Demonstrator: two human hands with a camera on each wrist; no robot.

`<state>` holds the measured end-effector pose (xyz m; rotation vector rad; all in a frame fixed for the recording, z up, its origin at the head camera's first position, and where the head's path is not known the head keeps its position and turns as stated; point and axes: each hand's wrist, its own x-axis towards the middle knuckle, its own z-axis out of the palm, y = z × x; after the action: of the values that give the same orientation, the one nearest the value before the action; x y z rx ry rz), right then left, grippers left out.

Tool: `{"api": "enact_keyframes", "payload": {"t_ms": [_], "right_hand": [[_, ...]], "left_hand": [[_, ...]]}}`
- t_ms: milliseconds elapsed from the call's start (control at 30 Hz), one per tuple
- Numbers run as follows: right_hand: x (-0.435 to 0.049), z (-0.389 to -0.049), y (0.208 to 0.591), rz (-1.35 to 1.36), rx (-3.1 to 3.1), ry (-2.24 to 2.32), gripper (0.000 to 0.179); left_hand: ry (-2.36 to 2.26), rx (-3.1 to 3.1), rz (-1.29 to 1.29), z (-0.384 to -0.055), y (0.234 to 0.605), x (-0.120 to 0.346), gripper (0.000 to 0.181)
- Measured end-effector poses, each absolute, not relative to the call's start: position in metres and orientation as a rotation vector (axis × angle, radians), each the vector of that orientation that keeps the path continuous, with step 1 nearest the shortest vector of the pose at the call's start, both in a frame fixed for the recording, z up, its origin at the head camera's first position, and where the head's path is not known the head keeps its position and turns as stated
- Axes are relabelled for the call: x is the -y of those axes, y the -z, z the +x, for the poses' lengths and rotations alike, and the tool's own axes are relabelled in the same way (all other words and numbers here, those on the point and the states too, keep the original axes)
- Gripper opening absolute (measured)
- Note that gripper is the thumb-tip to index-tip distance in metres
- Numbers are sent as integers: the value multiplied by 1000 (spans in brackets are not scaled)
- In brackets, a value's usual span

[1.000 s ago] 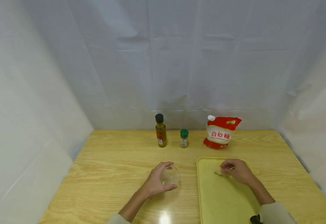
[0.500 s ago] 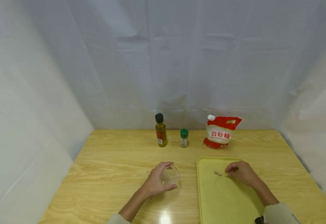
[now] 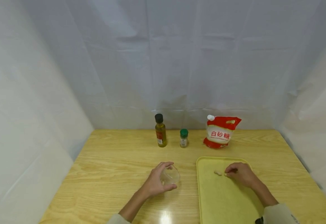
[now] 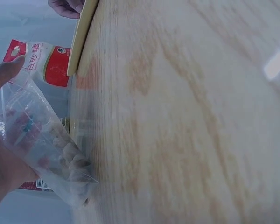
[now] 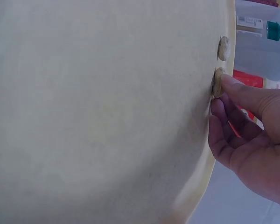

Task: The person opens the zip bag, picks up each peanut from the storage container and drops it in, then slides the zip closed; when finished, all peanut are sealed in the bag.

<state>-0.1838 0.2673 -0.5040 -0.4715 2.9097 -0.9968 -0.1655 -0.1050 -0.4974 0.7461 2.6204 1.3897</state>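
Note:
My left hand (image 3: 153, 183) holds a clear plastic bag (image 4: 32, 116) upright on the table, thumb and fingers spread at its mouth. Inside the bag, several unshelled peanuts (image 4: 71, 156) lie near the bottom in the left wrist view. Over the far part of a yellow tray (image 3: 224, 202), my right hand (image 3: 241, 175) pinches a peanut (image 5: 218, 83) with thumb and fingers at the tray's surface. A second peanut (image 5: 225, 48) lies on the tray just to the left of it, as the head view shows.
Behind the hands stand an oil bottle (image 3: 161, 132) with a black cap, a small green-capped jar (image 3: 183, 138) and a red and white sugar pouch (image 3: 220, 133). White sheeting (image 3: 168, 62) hangs behind the wooden table (image 3: 109, 165) and at both sides.
My right hand has shifted slightly right on the tray, away from the left peanut, and now has a peanut at its fingertips. The left hand and bag have not moved.

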Motion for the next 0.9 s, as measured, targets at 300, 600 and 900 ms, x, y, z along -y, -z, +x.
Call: {"api": "enact_keyframes", "payload": {"t_ms": [300,600,900], "right_hand": [[-263,-185,503,-481,-2970,993,6],[-239,-186,489,-518,-2923,1102,5],[-194,-182,477,-538,-2888,1224,5]], "left_hand": [[-1391,-2622,760,-166,499,106,77],[-1384,-2625,745,-166,499,106,77],[-1390,-2618,746,-167,499,106,78]]}}
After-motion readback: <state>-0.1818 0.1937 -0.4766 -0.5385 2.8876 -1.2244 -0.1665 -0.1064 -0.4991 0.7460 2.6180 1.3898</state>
